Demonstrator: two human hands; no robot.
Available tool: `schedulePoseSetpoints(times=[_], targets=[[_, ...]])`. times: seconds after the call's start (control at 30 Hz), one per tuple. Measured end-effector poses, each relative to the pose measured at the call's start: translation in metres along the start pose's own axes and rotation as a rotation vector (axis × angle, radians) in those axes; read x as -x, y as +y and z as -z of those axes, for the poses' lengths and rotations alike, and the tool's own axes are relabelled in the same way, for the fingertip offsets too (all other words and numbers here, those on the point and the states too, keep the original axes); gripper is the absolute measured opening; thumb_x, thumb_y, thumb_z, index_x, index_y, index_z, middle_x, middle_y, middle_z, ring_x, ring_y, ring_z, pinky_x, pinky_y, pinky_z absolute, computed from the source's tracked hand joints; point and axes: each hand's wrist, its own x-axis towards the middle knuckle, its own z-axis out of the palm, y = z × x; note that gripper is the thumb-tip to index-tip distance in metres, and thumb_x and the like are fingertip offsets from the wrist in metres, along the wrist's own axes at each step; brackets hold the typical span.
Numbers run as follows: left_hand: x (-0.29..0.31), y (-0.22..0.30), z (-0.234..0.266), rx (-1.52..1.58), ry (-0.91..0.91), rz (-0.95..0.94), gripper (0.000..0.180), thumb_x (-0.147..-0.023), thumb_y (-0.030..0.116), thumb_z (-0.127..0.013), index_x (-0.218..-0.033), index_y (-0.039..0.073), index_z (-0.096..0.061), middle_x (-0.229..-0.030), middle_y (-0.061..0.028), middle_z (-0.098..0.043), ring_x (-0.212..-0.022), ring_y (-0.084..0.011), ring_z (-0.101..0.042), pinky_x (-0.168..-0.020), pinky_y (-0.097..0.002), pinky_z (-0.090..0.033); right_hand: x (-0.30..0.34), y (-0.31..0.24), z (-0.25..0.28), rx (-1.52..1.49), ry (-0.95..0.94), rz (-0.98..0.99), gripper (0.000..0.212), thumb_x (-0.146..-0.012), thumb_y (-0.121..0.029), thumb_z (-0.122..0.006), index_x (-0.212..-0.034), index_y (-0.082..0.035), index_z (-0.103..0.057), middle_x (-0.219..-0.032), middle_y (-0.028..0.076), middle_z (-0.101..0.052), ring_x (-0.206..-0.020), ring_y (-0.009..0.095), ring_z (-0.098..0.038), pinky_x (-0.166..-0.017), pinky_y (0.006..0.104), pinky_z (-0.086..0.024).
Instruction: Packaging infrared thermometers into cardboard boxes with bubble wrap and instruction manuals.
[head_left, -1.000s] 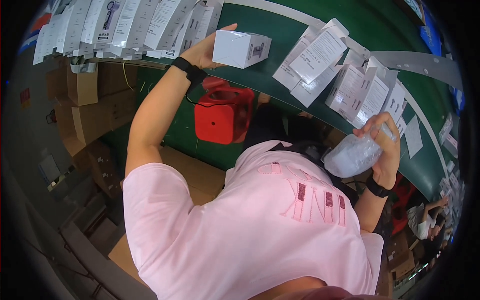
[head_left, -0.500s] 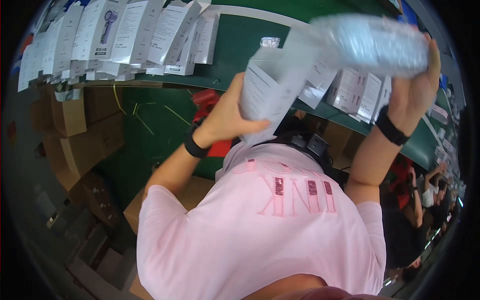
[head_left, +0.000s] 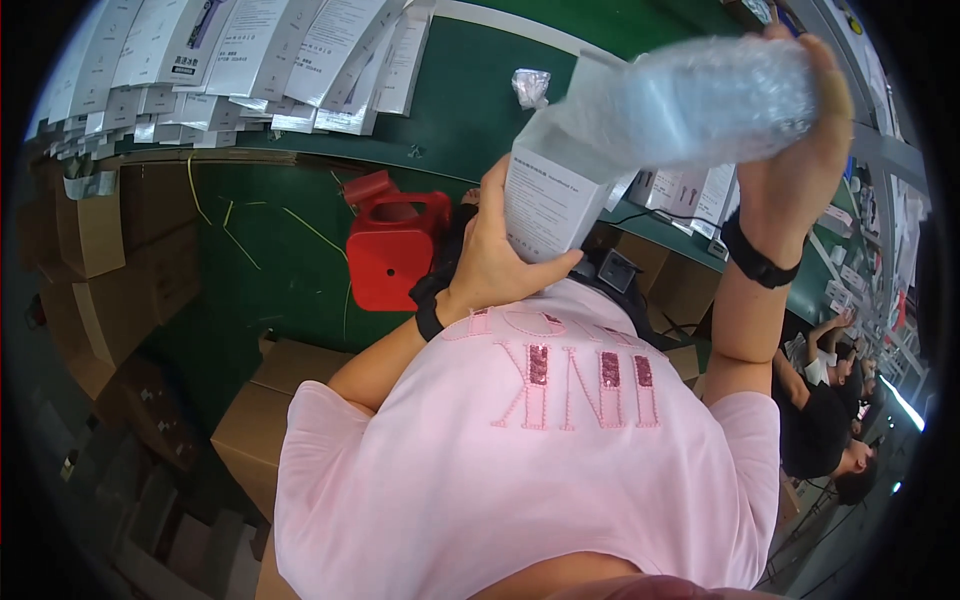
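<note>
While raised above the pink shirt (head_left: 540, 450), left hand (head_left: 495, 260) gripping white box (head_left: 555, 190) from below, fingers wrapped on its side; right hand (head_left: 800, 150) clasping bubble-wrapped bundle (head_left: 700, 95) at box's open top. Green table (head_left: 470, 110) behind, red container (head_left: 392, 245) just left.

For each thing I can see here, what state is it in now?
White box: upright, top open, gripped by left hand.
Bubble-wrapped item: held at the box top by right hand.
Red container: standing below the table edge.
Leaflets: overlapping in a row on green table.
</note>
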Motion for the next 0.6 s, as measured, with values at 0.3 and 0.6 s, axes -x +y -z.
schedulePoseSetpoints(times=[0.3, 0.6], targets=[[-0.056, 0.014, 0.022, 0.431, -0.304, 0.261, 0.05, -0.093, 0.038, -0.055, -0.12, -0.004, -0.055, -0.094, -0.0084, -0.061, -0.089, -0.0129, -0.055, -0.079, -0.0271, -0.044, 0.002, -0.012, 0.016, 0.213, -0.176, -0.356, 0.034, -0.097, -0.025, -0.053, -0.119, 0.0, -0.057, -0.11, 0.016, -0.065, -0.101, 0.024, -0.063, -0.091, 0.0335, -0.05], [-0.057, 0.019, 0.003, 0.187, -0.152, 0.116, 0.042, -0.097, 0.027, -0.039, -0.112, -0.007, -0.058, -0.084, -0.0131, -0.062, -0.077, -0.0168, -0.053, -0.077, -0.0274, -0.044, -0.037, -0.032, 0.035, -0.122, -0.289, -0.352, 0.039, -0.098, -0.027, -0.046, -0.122, 0.002, -0.054, -0.118, 0.019, -0.06, -0.108, 0.03, -0.06, -0.096, 0.0415, -0.048]])
